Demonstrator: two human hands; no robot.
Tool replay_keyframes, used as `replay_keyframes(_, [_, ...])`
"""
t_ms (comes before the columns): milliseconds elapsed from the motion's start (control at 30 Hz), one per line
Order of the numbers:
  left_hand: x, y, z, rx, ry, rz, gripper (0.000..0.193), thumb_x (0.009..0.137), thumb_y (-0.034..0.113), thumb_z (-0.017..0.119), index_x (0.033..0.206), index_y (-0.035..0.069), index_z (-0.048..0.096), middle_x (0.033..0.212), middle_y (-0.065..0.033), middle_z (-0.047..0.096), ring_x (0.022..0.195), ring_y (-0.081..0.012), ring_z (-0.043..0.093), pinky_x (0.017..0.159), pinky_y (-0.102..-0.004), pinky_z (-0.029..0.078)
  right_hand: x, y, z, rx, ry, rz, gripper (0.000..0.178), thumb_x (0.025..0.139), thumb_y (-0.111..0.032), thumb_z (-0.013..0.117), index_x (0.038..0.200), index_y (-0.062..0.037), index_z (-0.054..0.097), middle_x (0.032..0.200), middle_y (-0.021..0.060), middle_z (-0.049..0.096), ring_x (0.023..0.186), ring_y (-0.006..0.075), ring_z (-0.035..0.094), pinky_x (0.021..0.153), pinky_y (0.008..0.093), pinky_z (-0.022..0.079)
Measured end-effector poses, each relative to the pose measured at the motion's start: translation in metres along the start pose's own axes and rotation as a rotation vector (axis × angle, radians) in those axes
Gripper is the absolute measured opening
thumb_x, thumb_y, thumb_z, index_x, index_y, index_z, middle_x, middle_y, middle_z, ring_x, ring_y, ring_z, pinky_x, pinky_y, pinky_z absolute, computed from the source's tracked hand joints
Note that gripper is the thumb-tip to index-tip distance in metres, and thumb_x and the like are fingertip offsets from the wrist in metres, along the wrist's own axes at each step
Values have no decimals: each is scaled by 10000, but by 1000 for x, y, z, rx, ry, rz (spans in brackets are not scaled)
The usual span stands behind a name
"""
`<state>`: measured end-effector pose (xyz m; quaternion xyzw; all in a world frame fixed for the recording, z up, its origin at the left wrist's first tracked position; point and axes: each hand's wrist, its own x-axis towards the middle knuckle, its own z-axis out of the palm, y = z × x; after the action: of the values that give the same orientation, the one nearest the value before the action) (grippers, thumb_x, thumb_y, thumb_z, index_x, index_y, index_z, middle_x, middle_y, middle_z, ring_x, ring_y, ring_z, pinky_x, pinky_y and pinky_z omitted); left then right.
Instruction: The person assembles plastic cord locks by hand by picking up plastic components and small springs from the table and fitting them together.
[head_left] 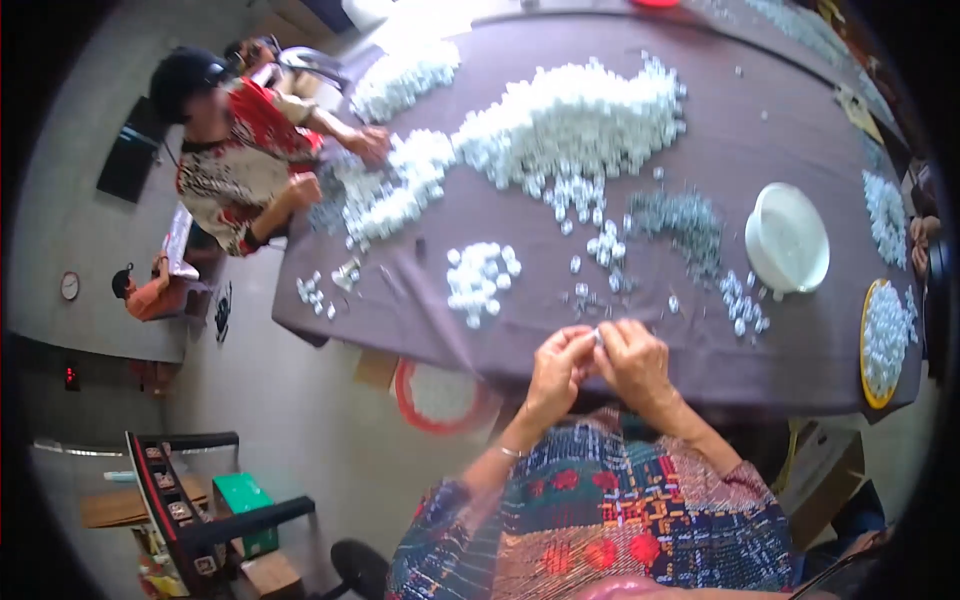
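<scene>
My left hand (556, 372) and my right hand (637, 368) meet just over the near edge of the cloth-covered table (690, 345). Between their fingertips they pinch a small white piece (598, 337), mostly hidden, whose exact kind I cannot make out. Beyond the hands lie a few loose white pieces (606, 243) and a heap of thin grey pieces (684, 226), too small to name. A cluster of white pieces (481, 280) sits to the left, another small group (742, 306) to the right.
A large white heap (575, 122) covers the table's far middle. At the right are a white bowl (788, 240) and a filled yellow-rimmed tray (868, 345). A co-worker (250, 150) handles pieces at the left. Below the table edge stands a red-rimmed basin (405, 400); a chair (215, 520) is lower left.
</scene>
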<state>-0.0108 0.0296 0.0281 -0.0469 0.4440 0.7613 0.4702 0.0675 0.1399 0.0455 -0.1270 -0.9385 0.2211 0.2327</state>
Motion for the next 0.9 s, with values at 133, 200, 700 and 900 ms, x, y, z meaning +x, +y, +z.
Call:
replay_keyframes(133, [-3, 1, 1, -19, -42, 66, 113, 857, 113, 585, 948, 49, 561, 807, -44, 623, 695, -122, 618, 619, -247, 525, -2, -3, 4, -36, 75, -41, 148, 685, -128, 623, 764, -69, 513, 684, 65, 522, 645, 232, 562, 518, 349, 461])
replay_keyframes(200, [-3, -1, -1, -15, -66, 84, 113, 856, 117, 589, 946, 51, 563, 801, -44, 625, 693, -123, 618, 622, -250, 527, -5, -3, 7, -54, 105, -63, 137, 693, -126, 615, 764, -68, 514, 675, 66, 525, 638, 232, 566, 514, 350, 462])
replay_keyframes(700, [-14, -10, -37, 450, 223, 617, 102, 838, 74, 599, 912, 14, 563, 798, -44, 617, 688, -93, 587, 610, -219, 487, -32, -6, 5, 146, 35, 2, 235, 725, -140, 645, 919, -44, 555, 837, 136, 550, 816, 314, 561, 674, 407, 466])
replay_keyframes(900, [-3, 8, -47, 889, 412, 947, 104, 808, 92, 637, 860, 18, 586, 758, -41, 602, 649, -87, 538, 593, -227, 445, -38, 21, 3, 92, 92, 70, 173, 757, -70, 613, 918, -15, 584, 870, 152, 574, 774, 328, 580, 673, 375, 465])
